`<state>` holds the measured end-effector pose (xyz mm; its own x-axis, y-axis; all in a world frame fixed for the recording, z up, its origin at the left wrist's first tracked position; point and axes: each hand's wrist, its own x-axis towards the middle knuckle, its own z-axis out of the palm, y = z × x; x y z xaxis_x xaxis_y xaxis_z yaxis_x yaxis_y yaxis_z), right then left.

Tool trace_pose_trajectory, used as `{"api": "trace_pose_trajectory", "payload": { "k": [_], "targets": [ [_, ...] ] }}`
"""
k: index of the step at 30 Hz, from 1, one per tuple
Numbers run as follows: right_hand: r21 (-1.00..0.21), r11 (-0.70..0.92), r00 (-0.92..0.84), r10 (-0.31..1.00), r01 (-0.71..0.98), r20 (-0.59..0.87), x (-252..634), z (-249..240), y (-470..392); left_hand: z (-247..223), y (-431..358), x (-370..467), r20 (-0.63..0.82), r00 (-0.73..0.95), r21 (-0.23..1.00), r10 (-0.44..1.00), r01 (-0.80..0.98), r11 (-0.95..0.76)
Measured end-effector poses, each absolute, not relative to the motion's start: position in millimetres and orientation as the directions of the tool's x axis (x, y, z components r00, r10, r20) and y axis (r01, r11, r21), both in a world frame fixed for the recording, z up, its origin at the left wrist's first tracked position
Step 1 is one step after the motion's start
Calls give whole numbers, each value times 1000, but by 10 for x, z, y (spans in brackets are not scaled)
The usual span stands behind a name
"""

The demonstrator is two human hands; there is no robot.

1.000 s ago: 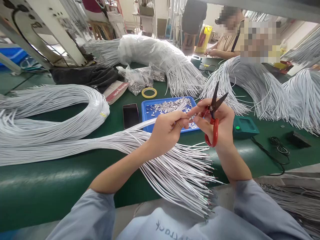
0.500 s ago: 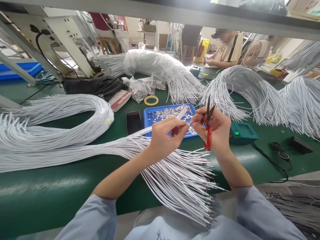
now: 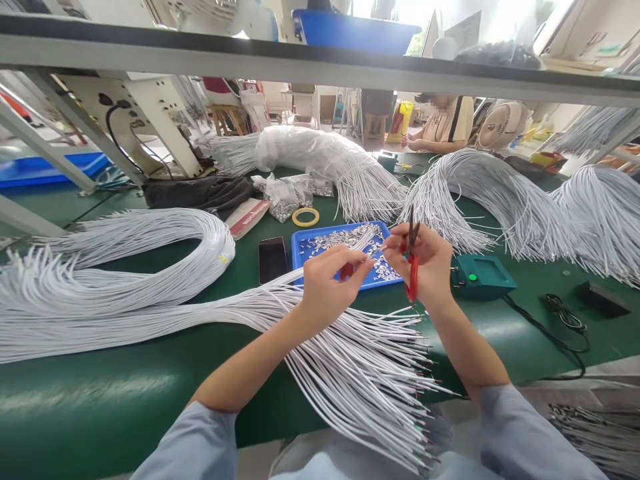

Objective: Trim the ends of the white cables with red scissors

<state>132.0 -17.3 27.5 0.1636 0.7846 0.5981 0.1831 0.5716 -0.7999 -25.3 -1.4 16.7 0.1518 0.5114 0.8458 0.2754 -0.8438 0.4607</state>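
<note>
My left hand (image 3: 333, 280) is closed in a pinch above the front of a blue tray (image 3: 295, 250); whatever tiny thing lies between its fingertips cannot be made out. Red-handled scissors (image 3: 413, 267) are held in my right hand (image 3: 425, 263), blades pointing up. Its thumb and forefinger come close to the left fingertips, with a small gap between. Small metal pieces (image 3: 345, 238) and some white wire ends lie in the tray. Beneath my left forearm fans a long bundle of white wires (image 3: 360, 360), its ends toward the right.
A phone (image 3: 273, 260), yellow tape roll (image 3: 305, 217) and bagged metal parts (image 3: 285, 197) lie left of and behind the tray. A green device (image 3: 483, 277) stands right. Looped wire bundles (image 3: 200, 250) lie left. A shelf beam (image 3: 320, 70) crosses above. A person (image 3: 443, 127) sits beyond.
The view has tilted up, showing more of the shelf and a blue bin on it. My fingertips have moved slightly apart, and the scissors now look narrower, their blades closer together.
</note>
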Motion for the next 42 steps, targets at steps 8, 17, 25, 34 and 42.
{"api": "trace_pose_trajectory", "payload": {
  "k": [8, 17, 25, 34, 42],
  "targets": [
    [-940, 263, 249, 916, 215, 313, 1591, -5, 498, 209, -54, -314, 609, 215, 776, 763, 34, -629],
    [-921, 169, 328, 899, 352, 290, 1704, -161, 664, 243, -44, -295, 514, 293, 855, 806, -92, -511],
    [-917, 215, 381, 859, 337, 342, 1873, -165, 748, -132, -162, 44, 246, 813, 832, 528, 103, -545],
    [-920, 299, 363, 852, 252, 377, 1897, -9, 635, -427, 650, -119, -100, 555, 217, 826, 822, -527],
    [-897, 360, 335, 838, 257, 432, 1811, 52, 521, -498, 1003, -396, -199, 440, -23, 876, 891, -453]
  ]
}}
